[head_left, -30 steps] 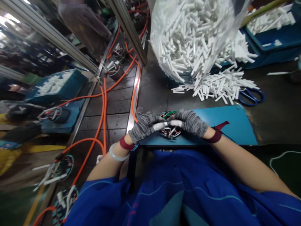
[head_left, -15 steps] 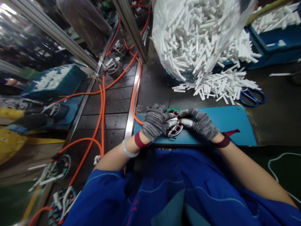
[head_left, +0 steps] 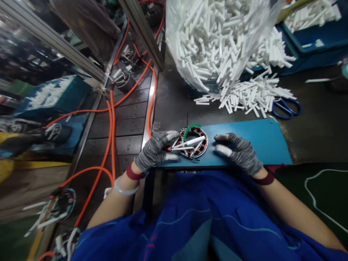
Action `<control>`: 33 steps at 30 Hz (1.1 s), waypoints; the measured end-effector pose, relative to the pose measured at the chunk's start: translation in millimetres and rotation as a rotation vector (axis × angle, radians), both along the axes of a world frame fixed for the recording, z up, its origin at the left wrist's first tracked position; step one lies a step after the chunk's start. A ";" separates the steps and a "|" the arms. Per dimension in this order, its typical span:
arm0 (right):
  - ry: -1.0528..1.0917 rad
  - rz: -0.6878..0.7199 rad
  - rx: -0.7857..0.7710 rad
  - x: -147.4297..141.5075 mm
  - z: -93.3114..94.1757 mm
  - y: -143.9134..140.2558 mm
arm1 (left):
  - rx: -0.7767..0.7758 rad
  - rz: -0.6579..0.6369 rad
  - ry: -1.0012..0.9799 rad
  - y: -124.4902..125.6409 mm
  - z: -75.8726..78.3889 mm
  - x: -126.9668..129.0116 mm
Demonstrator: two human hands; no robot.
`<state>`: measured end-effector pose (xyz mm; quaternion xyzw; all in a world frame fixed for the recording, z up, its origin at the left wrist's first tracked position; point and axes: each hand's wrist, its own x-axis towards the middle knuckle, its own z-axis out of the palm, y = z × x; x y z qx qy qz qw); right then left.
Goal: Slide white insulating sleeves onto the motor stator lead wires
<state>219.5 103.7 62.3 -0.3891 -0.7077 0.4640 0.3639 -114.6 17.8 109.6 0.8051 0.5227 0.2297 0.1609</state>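
Note:
A ring-shaped motor stator (head_left: 203, 147) with copper windings and a green part (head_left: 193, 127) along its far rim lies on a blue mat (head_left: 261, 139). White sleeves (head_left: 194, 142) cross over the ring, running from an orange cable end at its left. My left hand (head_left: 155, 151), in a grey striped glove, is around that cable end with thumb and fingers apart; whether it touches the cable is hard to see. To the right of the stator, my gloved right hand (head_left: 240, 152) hovers with fingers apart and nothing between them.
Beyond the mat, a clear plastic bag (head_left: 174, 47) bulges with white tubes, and a loose pile of tubes (head_left: 250, 94) spills before it. Blue scissors (head_left: 286, 108) lie beside the pile. Orange cables (head_left: 111, 134) and more stators line the left. Another person's sleeve (head_left: 7, 163) shows far left.
Both hands have drawn away from the stator to either side, and their fingers have opened. The white sleeves across the ring are now uncovered. The view has shifted slightly.

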 end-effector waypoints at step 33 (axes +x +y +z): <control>-0.100 0.011 0.425 -5.6 21.2 -13.6 | -0.160 0.206 -0.318 -3.3 22.4 56.5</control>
